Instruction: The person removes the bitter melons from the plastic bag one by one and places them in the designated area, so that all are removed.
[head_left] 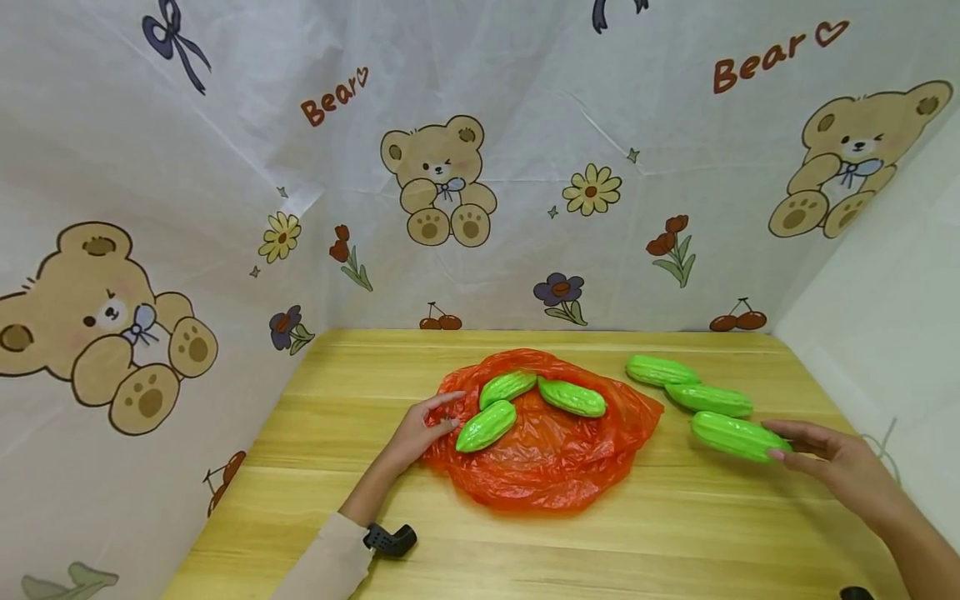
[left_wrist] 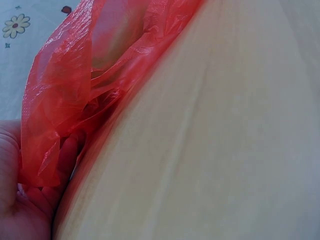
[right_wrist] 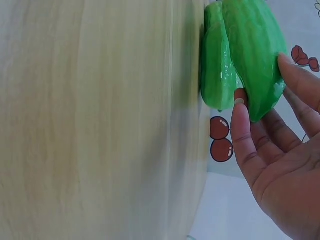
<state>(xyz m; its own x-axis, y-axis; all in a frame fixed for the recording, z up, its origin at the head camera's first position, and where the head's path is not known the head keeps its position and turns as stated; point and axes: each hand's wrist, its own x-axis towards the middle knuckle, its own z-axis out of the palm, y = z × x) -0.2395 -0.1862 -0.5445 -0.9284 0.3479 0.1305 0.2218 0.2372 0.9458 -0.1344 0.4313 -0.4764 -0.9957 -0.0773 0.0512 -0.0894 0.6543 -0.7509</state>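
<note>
My right hand (head_left: 847, 471) grips one end of a glossy green toy cucumber (head_left: 731, 436), with the thumb on one side and fingers on the other. In the right wrist view, that cucumber (right_wrist: 257, 55) overlaps another green one (right_wrist: 218, 70) behind it. Two more cucumbers, one nearer (head_left: 708, 400) and one farther (head_left: 660, 370), lie end to end on the table. At the left side of a red plastic bag (head_left: 540, 492), my left hand (head_left: 416, 429) holds its edge; the thin film (left_wrist: 45, 155) runs between thumb and fingers. Three cucumbers (head_left: 486, 427) rest in the spread bag's mouth.
The wooden table (head_left: 600, 554) meets a white cloth backdrop (head_left: 525, 83) printed with bears and flowers at the back and left. A plain white wall (head_left: 900, 333) borders the right side. A black wrist device (head_left: 390, 542) sits on the left sleeve.
</note>
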